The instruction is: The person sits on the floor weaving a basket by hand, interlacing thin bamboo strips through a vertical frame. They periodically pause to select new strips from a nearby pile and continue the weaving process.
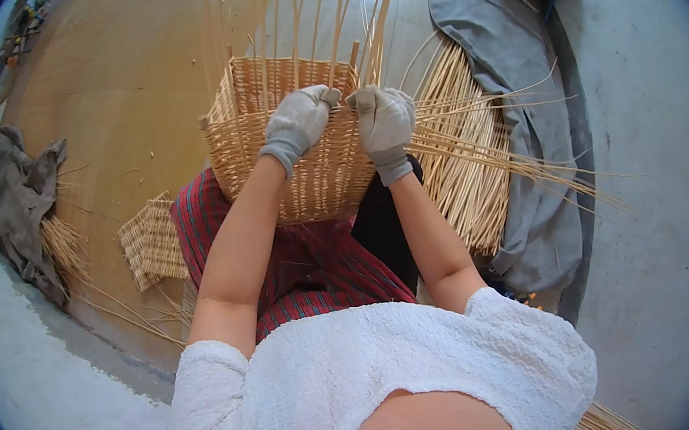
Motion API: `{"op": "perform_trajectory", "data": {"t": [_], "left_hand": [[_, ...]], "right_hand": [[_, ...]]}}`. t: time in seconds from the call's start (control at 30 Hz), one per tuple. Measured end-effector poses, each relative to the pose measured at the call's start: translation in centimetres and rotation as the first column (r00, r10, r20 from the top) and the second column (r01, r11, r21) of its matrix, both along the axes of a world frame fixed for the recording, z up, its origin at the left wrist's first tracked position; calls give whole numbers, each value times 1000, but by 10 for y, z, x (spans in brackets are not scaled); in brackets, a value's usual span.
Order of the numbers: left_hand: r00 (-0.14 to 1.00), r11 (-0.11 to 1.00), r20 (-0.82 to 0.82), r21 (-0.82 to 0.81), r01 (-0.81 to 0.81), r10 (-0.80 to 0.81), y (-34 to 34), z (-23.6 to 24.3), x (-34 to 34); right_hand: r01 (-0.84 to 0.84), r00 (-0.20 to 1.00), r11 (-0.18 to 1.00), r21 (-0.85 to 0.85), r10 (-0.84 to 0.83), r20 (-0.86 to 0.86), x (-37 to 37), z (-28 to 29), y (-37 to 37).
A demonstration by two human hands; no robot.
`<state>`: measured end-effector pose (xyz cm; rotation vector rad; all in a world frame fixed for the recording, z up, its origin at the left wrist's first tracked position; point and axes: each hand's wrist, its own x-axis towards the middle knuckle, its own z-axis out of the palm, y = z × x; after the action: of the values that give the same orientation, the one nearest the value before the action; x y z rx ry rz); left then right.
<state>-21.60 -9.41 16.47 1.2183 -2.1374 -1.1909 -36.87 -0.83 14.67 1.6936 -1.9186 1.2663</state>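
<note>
Basket [327, 178]: over the red striped cloth [199, 220], mouth up and away, upright canes [296, 49] rising from it. Left hand [299, 124]: curled closed on the basket's near rim. Right hand [386, 124]: closed on the basket just beside it, near the right corner; exact strand pinched in either, cannot tell. Loose canes [518, 161] stick out right of the basket, above the cane pile [472, 186].

Handling, judged: best to pinch close to the basket's rim, one hand bracing the wall while the other pulls. Even tension should prevent caving or flaring; slow bends lessen the risk of splitting. Loose ends could snag.
</note>
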Motion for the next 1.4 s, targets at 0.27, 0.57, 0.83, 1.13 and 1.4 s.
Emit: {"op": "perform_trajectory", "data": {"t": [0.27,0.57,0.83,1.13,1.4], "left_hand": [[880,920,-364,352,-174,306,-3,53,58],[877,992,-476,126,-1,62,-11,180,95],[983,710,-81,-702,62,-166,174,60,113],[966,820,-165,-568,69,-196,159,57,92],[852,996,-523,-79,-30,-16,115,-3,150]], "right_hand": [[-64,923,981,-181,127,364,10,-48,108],[-331,144,935,127,-83,986,-153,-159,45],[-299,550,933,198,-1,835,-70,-113,129],[-153,610,971,186,-56,791,-71,-118,142],[-25,713,999,34,-5,701,-8,-125,108]]}}
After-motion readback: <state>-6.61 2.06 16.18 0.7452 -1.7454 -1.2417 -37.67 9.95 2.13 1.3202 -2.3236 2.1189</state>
